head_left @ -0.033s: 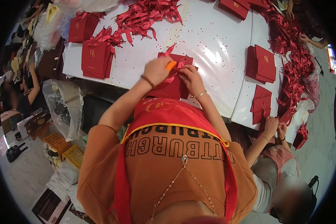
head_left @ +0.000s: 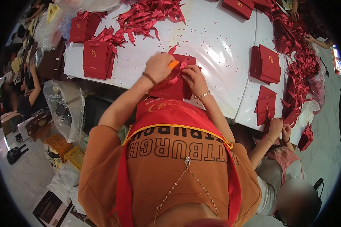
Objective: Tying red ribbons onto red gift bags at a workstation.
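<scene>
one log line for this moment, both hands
left hand: holds orange item; right hand: at red ribbon; under hands: red bag; beyond: loose ribbon pile; to the left: bag stack

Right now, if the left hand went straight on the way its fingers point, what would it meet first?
Probably the red ribbon over the red bag, just past the small orange object in the left hand; depth is unclear.

Loose orange-brown top (head_left: pixel 170 181), wide-sleeved, dark outlined lettering across chest; red apron (head_left: pixel 174 113), yellow-edged, gold motif, broad red straps (head_left: pixel 123 185); beaded necklace (head_left: pixel 172 187) with pendant (head_left: pixel 187 161); brown bracelet (head_left: pixel 150 78) worn left, slim pale bangle (head_left: pixel 203 95) right.
</scene>
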Tool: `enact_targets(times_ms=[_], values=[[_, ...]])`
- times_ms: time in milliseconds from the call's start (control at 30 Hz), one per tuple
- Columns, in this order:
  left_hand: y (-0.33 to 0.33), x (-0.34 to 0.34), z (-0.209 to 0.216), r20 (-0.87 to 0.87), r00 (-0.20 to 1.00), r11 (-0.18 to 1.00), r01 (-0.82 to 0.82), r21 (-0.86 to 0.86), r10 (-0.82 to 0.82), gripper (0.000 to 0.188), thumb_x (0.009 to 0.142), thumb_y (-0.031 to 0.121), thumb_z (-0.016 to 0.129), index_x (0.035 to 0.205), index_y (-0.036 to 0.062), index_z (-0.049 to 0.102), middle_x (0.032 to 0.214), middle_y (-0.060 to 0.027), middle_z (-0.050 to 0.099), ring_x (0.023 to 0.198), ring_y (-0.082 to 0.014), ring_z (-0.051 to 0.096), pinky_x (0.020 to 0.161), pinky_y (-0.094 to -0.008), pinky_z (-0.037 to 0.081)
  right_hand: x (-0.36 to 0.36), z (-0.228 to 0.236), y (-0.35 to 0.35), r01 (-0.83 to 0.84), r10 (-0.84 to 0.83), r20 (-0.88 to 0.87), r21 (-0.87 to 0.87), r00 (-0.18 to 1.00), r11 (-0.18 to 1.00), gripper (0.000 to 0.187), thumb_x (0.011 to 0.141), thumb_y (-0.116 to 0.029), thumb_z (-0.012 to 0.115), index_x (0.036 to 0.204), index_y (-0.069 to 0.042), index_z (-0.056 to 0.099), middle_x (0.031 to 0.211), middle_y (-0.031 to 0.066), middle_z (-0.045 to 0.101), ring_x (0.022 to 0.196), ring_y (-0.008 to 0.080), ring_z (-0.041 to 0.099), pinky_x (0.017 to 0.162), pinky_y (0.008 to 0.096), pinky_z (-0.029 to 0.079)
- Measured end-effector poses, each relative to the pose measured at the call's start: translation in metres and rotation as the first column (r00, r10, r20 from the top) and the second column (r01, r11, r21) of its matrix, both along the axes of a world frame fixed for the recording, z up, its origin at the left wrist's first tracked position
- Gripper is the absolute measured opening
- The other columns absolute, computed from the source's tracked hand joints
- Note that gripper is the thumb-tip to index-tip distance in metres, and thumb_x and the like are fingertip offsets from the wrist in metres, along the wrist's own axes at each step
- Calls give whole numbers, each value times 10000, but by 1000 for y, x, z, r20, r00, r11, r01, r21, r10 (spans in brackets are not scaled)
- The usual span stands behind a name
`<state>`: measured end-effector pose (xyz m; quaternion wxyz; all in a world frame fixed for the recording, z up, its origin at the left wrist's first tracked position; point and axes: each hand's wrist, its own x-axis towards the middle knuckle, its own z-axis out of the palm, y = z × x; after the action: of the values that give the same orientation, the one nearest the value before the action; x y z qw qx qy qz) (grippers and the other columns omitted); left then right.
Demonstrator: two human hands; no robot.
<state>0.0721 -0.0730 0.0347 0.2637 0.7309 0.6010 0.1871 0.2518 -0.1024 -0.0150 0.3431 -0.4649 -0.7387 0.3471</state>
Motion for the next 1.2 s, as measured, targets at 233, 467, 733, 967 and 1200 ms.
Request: enact_targets(times_ms=[233,467,733,967,1200], values=[[48,-3,-12,-34,919,801,323,-503,-392,265,692,286,563,774,47,643,654,-96,605,595,-219,548,571,-316,417,-10,9,-4,11,-11,-1,4,1000,1000,171,742,-29,609,910,-43,579,985,116,510,820,283,563,677,336,475],[53,6,-21,74,884,742,430,-514,-461,266,641,273,563,714,25,628,550,-98,551,541,-180,516,529,-320,389,-7,8,-5,9,-10,17,58,1000,998,184,721,-40,633,899,-45,586,1030,122,495,841,282,563,693,336,485],[55,-5,-18,480,873,895,145,-422,85,208,781,175,520,750,7,640,649,-3,570,601,-88,493,553,-222,385,-7,6,-8,-29,22,-78,-83,997,996,195,723,-89,649,900,-32,589,995,111,512,872,267,530,740,313,441],[70,-51,-14,368,919,894,41,-446,142,326,804,362,543,841,53,641,617,-49,571,578,-121,521,566,-247,409,-4,7,-8,-13,-1,-93,-159,996,987,192,733,-97,642,906,-32,588,888,110,548,817,261,548,695,307,444],[42,-44,-6,40,999,951,30,-309,-19,241,745,92,552,981,92,598,580,-38,543,546,-105,524,504,-257,404,-4,4,-9,9,-23,-74,-181,997,983,199,742,-102,634,921,-31,584,879,113,552,794,263,549,681,310,442]])
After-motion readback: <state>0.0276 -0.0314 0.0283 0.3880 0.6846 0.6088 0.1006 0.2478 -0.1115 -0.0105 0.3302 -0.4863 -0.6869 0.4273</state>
